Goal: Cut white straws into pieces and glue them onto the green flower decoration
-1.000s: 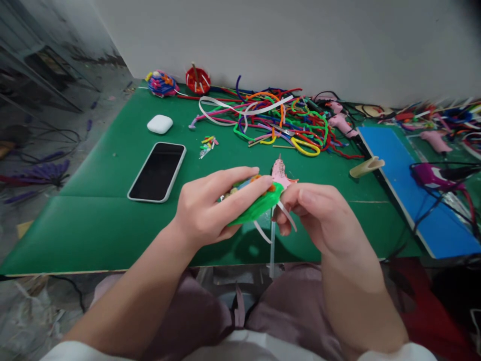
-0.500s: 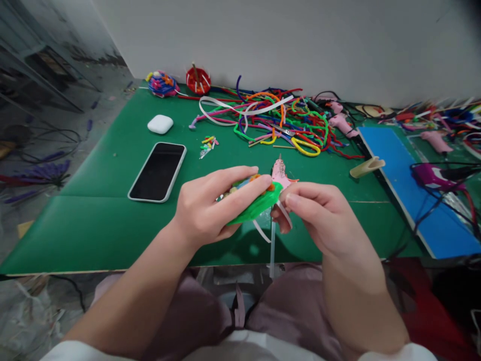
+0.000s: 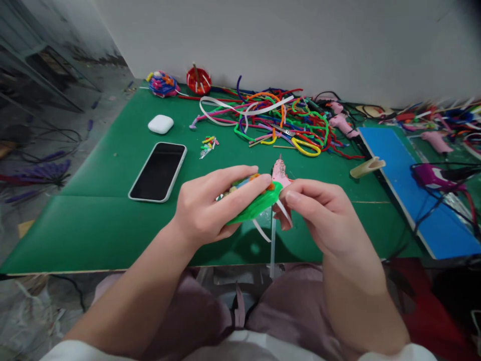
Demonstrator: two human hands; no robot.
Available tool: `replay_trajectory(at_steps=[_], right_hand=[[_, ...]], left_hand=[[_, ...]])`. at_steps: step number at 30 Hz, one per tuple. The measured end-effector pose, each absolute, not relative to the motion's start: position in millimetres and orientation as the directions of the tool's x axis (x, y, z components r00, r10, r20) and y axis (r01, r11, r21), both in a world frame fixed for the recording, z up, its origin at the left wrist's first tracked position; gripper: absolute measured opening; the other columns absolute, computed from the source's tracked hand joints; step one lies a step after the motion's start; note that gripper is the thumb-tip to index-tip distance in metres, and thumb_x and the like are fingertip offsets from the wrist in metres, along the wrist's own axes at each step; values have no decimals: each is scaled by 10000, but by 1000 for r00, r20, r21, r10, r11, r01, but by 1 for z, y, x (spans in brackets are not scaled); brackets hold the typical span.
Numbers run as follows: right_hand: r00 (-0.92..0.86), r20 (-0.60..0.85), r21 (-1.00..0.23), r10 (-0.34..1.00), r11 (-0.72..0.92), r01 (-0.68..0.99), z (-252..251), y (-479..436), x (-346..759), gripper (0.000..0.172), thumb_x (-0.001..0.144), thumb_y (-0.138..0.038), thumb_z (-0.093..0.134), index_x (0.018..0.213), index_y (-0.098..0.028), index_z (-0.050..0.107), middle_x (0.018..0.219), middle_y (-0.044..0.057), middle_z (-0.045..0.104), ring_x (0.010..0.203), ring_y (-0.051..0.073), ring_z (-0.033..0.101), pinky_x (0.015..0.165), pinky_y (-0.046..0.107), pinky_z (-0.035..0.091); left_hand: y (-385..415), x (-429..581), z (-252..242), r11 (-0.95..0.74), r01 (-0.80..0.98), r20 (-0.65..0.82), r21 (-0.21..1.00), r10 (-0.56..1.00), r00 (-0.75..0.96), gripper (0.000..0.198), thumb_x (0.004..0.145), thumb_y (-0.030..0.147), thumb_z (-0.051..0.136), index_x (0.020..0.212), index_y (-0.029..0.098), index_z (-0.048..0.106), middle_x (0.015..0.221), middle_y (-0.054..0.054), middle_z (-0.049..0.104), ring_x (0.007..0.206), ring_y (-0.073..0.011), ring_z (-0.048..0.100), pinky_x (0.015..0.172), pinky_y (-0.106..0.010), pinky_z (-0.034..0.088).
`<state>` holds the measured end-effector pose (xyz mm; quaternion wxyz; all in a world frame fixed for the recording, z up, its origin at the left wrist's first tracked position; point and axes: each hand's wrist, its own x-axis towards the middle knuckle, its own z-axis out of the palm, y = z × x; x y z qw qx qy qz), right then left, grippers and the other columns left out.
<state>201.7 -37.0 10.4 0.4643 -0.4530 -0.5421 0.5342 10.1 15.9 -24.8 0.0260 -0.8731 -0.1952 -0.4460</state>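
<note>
My left hand [image 3: 210,205] is wrapped over a green fuzzy craft piece [image 3: 253,208], round-edged and tilted, with orange, blue and yellowish decoration on top. Its fingers cover much of that decoration. At the piece's right edge, my right hand [image 3: 319,208] is closed in a pinch on a narrow white strip [image 3: 284,213], whose upper end is hidden by the fingertips. Another white strip end [image 3: 262,231] hangs below the green piece. Just behind my hands lies a pink glue gun [image 3: 279,170], partly covered, with a clear glue stick [image 3: 272,250] reaching past the table's front edge.
On the green table [image 3: 93,225] are a phone [image 3: 158,173], a white earbud case [image 3: 161,124], small scraps [image 3: 208,145] and yellow-handled scissors [image 3: 306,147] by tangled pipe cleaners [image 3: 263,108]. A blue board [image 3: 417,190] with cables lies right. Two decorated craft pieces [image 3: 162,83] stand at the back left.
Almost nothing differs. The white strip by my right fingertips hangs slightly differently, and my right fingers have shifted a little. My left hand keeps its hold.
</note>
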Motion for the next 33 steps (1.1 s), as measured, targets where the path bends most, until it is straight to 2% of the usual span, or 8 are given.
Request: replay_trajectory(at_steps=[5, 14, 21, 25, 28, 31, 33], right_hand=[[-139, 14, -1000, 990, 15, 3, 11, -38, 201, 215, 809, -316, 605, 632, -194, 602, 540, -40, 584, 498, 95, 539, 503, 225, 421], [-131, 28, -998, 991, 35, 49, 12, -37, 202, 219, 808, -290, 604, 610, -197, 596, 541, -38, 587, 511, 97, 534, 511, 226, 421], [-122, 42, -965, 992, 72, 252, 15, -36, 212, 198, 814, -287, 597, 637, -199, 613, 577, -30, 600, 564, 104, 551, 561, 230, 439], [-127, 34, -922, 991, 80, 378, 16, -36, 219, 89, 773, -295, 650, 768, -210, 674, 750, 2, 683, 673, 138, 609, 618, 251, 475], [-106, 39, -908, 994, 79, 411, 16, -36, 222, 130, 801, -300, 620, 860, -221, 703, 781, 14, 703, 693, 153, 635, 643, 268, 497], [-53, 74, -902, 996, 89, 422, 16, -35, 222, 158, 808, -335, 611, 830, -224, 722, 686, 13, 689, 637, 149, 623, 602, 264, 493], [-31, 95, -912, 995, 99, 399, 15, -35, 221, 143, 783, -341, 642, 813, -226, 722, 726, 15, 698, 647, 148, 621, 597, 262, 492]], left_hand=[[15, 10, -25, -912, 389, 780, 132, 338, 527, 417, 876, 219, 407, 1288, 235, 471, 1148, -97, 610, 1003, -166, 616, 792, -255, 531], [16, 10, -24, -915, 380, 782, 139, 336, 524, 404, 871, 220, 411, 1266, 202, 497, 1155, -104, 606, 1007, -181, 616, 809, -273, 531], [16, 8, -22, -903, 397, 781, 162, 363, 508, 386, 856, 227, 432, 1233, 211, 516, 1155, -109, 613, 1011, -190, 616, 807, -294, 534], [18, 6, -23, -903, 398, 791, 162, 360, 495, 413, 803, 170, 484, 1213, 181, 532, 1155, -127, 612, 1021, -198, 612, 815, -293, 526], [19, 6, -24, -907, 388, 807, 161, 348, 478, 430, 782, 167, 506, 1211, 170, 539, 1150, -134, 615, 1015, -199, 615, 815, -297, 528], [19, 6, -25, -902, 395, 791, 177, 369, 488, 445, 788, 162, 507, 1232, 191, 523, 1167, -123, 608, 1033, -197, 608, 838, -295, 522], [19, 6, -25, -902, 393, 792, 178, 368, 487, 430, 790, 161, 507, 1219, 181, 533, 1163, -126, 609, 1030, -203, 611, 832, -291, 522]])
